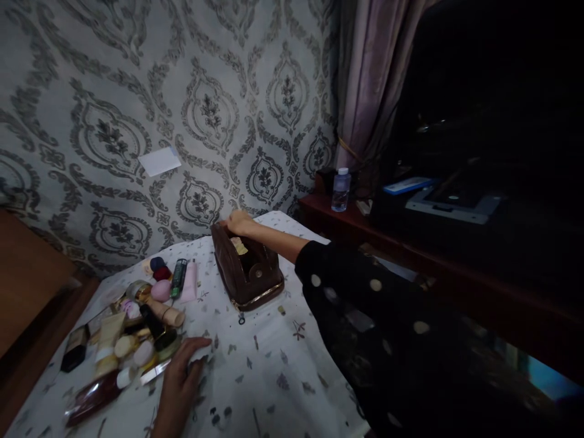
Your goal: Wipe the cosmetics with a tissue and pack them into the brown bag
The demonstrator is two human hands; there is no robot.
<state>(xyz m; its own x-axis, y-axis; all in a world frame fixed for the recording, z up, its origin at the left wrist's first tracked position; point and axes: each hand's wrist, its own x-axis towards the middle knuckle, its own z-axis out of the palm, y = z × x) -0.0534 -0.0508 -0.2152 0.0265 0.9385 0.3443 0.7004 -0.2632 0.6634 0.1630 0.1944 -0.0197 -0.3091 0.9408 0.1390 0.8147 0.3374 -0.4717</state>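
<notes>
A brown zippered bag (244, 271) stands open on the patterned white cloth, with something yellowish inside it. My right hand (239, 223) is closed on the bag's far upper rim. Near the front edge of a pile of cosmetics, my left hand (182, 371) pinches a small crumpled white piece (201, 353) between thumb and fingers. The pile beside it holds a dark red bottle with a white cap (98, 396), a beige tube (109, 337) and several jars. Behind them lie a green tube (178, 278) and a pink tube (190, 281).
A clear bottle (340, 190) stands on the dark red furniture (319, 216) at the right, near a grey device (451, 205). Patterned wallpaper rises behind the cloth. A brown wooden panel (31, 274) is at the far left.
</notes>
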